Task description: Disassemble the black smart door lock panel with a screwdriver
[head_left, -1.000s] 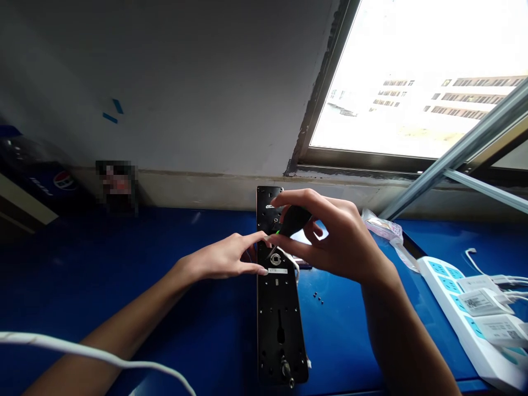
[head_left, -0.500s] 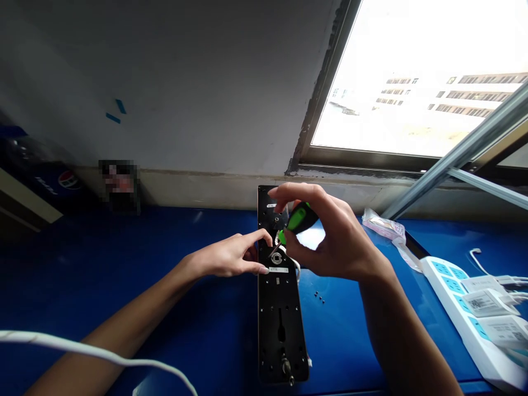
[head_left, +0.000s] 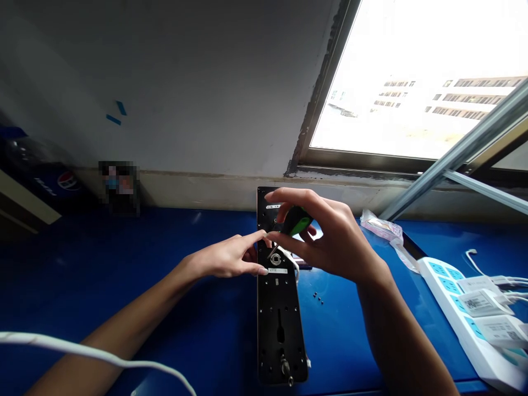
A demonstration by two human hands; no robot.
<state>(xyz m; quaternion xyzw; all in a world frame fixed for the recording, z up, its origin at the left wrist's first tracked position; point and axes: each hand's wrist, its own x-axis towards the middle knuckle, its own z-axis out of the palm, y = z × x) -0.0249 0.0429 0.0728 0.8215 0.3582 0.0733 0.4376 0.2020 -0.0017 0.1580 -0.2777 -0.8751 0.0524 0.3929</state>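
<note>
The long black plate (head_left: 280, 295) lies on the blue bench (head_left: 342, 341), six o'clock in view. From its round fitting (head_left: 275, 259), the left hand (head_left: 225, 257) rests at nine o'clock, thumb and forefinger spread; at two, the right hand (head_left: 344, 242) pinches a green-and-black screwdriver (head_left: 297, 221) between its fingers.

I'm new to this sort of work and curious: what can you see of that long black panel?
The long black panel looks like metal, with rounded corners, small holes and a keyhole-shaped slot. It bears white labels, a round pale fitting and a metal post at its near end. It lies lengthwise on the blue table. The left hand touches its left side; the right hand points a screwdriver at it beside the fitting.
</note>
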